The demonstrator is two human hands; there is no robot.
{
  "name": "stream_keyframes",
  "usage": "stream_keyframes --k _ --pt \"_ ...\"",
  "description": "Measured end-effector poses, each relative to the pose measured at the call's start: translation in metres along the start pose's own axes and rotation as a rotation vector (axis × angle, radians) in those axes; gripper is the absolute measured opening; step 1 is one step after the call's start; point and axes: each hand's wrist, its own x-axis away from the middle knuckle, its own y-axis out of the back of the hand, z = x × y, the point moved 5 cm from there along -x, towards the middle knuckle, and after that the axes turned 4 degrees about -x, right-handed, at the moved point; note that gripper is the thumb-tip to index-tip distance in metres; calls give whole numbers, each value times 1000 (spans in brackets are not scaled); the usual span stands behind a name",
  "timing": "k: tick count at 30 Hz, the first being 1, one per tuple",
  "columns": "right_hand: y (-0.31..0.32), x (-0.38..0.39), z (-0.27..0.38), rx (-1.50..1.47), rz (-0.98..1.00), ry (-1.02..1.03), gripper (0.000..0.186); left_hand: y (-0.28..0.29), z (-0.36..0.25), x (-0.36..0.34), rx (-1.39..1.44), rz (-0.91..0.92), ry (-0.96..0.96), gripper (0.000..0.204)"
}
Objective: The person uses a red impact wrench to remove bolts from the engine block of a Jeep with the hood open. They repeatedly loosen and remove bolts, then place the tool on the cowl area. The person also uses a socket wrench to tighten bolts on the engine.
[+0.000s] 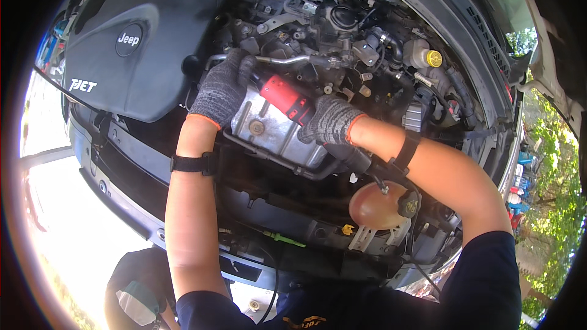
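My right hand [333, 121], in a grey knit glove with an orange cuff, is wrapped around a red and black power tool [284, 98]. Its body slants up to the left, and its black nose runs to the edge of my left glove. My left hand [223, 85], gloved alike, is closed at that nose, beside a bent metal pipe [284, 60]. What lies inside its fingers is hidden. Beneath the tool sits a silvery metal heat shield [257, 125] with a round fastener. The tool's working tip is out of sight.
A large black engine cover [140, 49] fills the left. Around it are hoses, brackets and a reservoir with a yellow cap [434, 58]. A pinkish coolant tank [378, 206] stands below my right forearm. A green clip-like piece [284, 239] lies by the front edge. Another person [137, 287] is at lower left.
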Motion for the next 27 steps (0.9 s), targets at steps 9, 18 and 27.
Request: stream_keyframes --k 9,18,27 --pt "12 2 8 339 -118 211 65 -6 1 -5 -99 -8 -83 50" --pt "22 5 19 415 -67 210 64 -17 14 -7 -174 -85 -84 48" --pt "82 -22 32 672 -46 376 48 -1 -1 8 -56 -114 103 43"
